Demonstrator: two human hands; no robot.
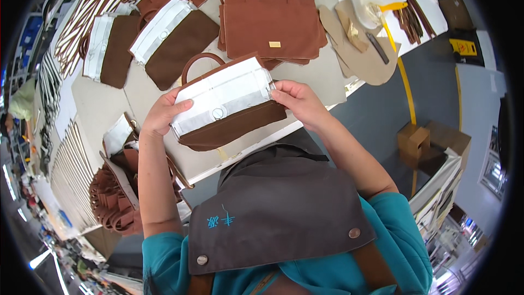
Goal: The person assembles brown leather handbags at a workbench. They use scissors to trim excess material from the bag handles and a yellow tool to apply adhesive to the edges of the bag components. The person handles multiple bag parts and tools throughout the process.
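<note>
Brown handbag [229, 125] up off the table [322, 79], near its front edge, white lining flap [221, 95] turned out on top. Left hand [164, 113] clamping the flap's left end, thumb over, fingers curled beneath. Right hand [297, 101] pinching the right end between thumb and fingertips. Behind, toward the far edge, a finished brown bag [273, 19]; left of it, two more with white flaps [164, 33]. Tan cut pieces [365, 54] at the right edge.

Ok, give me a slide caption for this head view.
Both hands, left hand and right hand, hold a brown handbag with white lining above a worktable of similar bags.
</note>
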